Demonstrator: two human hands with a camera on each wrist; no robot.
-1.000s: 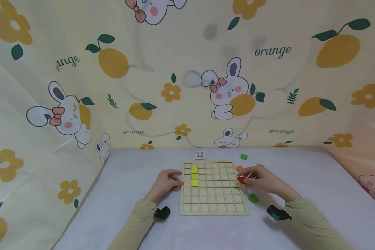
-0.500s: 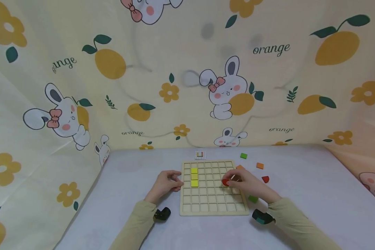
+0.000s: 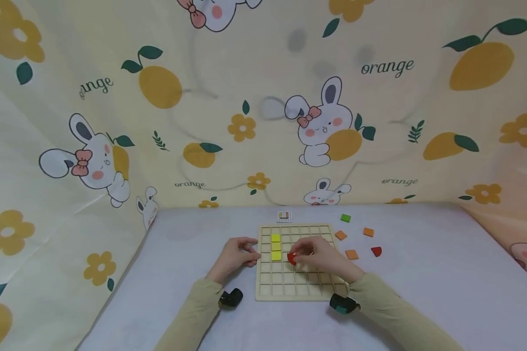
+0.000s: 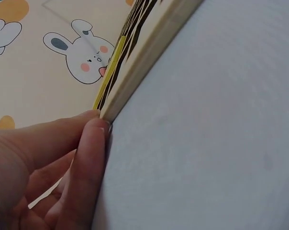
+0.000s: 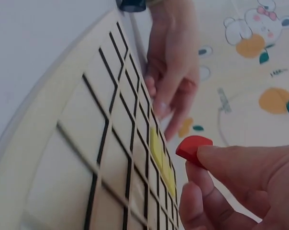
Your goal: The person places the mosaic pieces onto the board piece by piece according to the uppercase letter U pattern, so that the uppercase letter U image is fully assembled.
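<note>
Between thumb and fingertips my right hand (image 3: 324,256) pinches a red rounded wedge-shaped piece (image 5: 193,147), held over the wooden grid board (image 3: 270,291). In the right wrist view the piece hangs clear of the board's surface. My left hand (image 3: 233,256) touches the board's left edge with thumb and index finger, their tips apart along that edge in the head view. Several yellow square tiles (image 3: 275,246) sit in one column of cells near the board's left side. Part of the board is hidden under my right hand.
Right of the board lie several orange tiles (image 3: 352,254), a green tile (image 3: 345,218) and another red wedge piece (image 3: 376,251). A small card with a printed grid pattern (image 3: 284,216) lies behind the board. A patterned cloth backdrop (image 3: 228,97) rises behind the white table (image 3: 193,224).
My right hand has carried the red piece leftward from beside the board's right edge to over its middle. The right forearm now covers the near green tile. My left hand stays at the board's edge.
</note>
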